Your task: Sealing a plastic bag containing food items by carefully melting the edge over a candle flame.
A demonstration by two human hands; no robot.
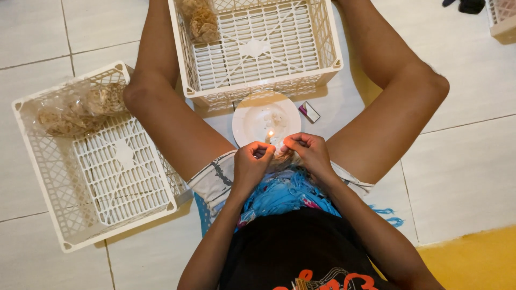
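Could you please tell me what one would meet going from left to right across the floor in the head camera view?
White basket with bagged snacks → left hand → small candle flame on the white plate → right hand → small lighter → yellow mat.

You sit on a floor [473, 161] of large pale tiles with thin grey grout lines. At the lower right corner you have a yellow patch [478, 258] with a rough edge, mat or painted floor, can't tell which. At the top right edge a dark object [466, 5] lies on the tiles, too cut off to identify, and beside it the corner of a pale lattice crate [504, 21] pokes into view. Light is soft and even, slightly warm, shadows faint. No walls, windows or furniture show from where you look.
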